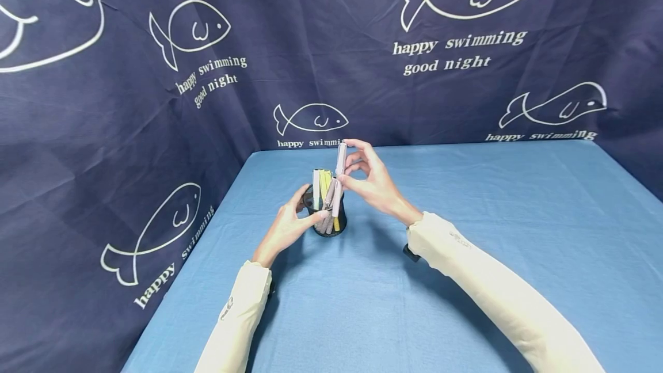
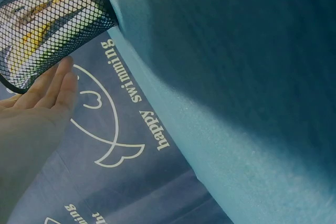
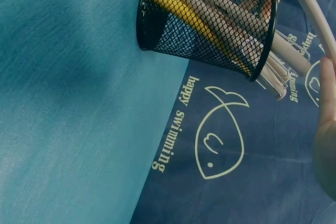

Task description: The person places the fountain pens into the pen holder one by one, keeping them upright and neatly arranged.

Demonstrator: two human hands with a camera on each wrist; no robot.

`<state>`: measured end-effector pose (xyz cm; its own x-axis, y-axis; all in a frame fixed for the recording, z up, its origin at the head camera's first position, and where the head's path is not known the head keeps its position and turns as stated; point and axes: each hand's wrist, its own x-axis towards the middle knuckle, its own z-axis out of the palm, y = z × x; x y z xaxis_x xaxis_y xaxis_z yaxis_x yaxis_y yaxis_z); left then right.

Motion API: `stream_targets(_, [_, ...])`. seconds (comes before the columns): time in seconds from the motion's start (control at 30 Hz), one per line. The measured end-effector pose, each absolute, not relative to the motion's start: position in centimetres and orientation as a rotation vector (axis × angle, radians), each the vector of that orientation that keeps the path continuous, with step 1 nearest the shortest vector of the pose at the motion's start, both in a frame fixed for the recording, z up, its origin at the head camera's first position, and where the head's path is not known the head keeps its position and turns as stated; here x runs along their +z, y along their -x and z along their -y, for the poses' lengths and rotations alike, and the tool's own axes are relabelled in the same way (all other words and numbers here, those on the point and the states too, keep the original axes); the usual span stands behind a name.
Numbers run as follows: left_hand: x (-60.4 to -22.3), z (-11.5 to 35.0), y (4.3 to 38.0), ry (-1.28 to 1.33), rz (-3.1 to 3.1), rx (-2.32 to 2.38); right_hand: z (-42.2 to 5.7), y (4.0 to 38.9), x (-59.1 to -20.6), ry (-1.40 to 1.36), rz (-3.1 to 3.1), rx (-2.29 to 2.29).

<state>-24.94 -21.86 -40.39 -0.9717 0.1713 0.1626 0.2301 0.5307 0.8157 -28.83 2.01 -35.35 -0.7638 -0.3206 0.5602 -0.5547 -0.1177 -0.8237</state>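
Observation:
A black mesh pen holder (image 1: pixel 331 230) stands upright on the blue cloth with several pens in it, some yellow (image 1: pixel 324 180), some pale greyish. My left hand (image 1: pixel 287 226) holds the holder near its rim, thumb at the front and fingers around the far left side; in the left wrist view its fingers (image 2: pixel 55 90) lie along the mesh. With thumb and fingertips, my right hand (image 1: pixel 375 180) pinches a pale pen (image 1: pixel 341 159) above the holder. The right wrist view shows that pen's lower end (image 3: pixel 312 9) outside the holder, apart from the rim.
A blue cloth (image 1: pixel 466 246) covers the table. Dark blue curtains (image 1: pixel 362 91) with white fish drawings and lettering hang behind the table and along its left side, close beyond the holder.

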Motion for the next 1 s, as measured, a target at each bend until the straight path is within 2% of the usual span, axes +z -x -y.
stream_targets(1.0, [-40.2,21.7,24.8,0.377,2.681,-1.438,-0.4,29.2,-35.5,-0.86,1.94,1.958])
